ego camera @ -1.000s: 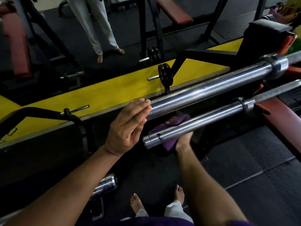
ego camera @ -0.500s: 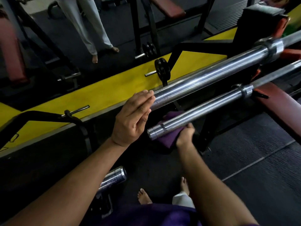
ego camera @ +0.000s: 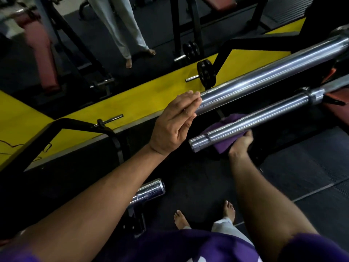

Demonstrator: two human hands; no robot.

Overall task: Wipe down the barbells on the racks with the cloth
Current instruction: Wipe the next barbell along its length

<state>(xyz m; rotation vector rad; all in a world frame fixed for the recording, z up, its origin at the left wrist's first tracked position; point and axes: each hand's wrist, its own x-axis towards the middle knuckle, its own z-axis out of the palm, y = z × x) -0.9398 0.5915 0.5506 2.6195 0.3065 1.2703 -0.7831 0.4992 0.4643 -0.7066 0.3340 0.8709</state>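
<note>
Since half-second-earlier frame, cloth and right hand shifted slightly up lower barbell, away from its end. Right hand clamps cloth against bar's underside — wiping contact. Left hand, fingers straight and together, rests flat against end of upper barbell — likely steadying it.

Purple cloth, chrome barbells (shiny), yellow floor strip
</note>
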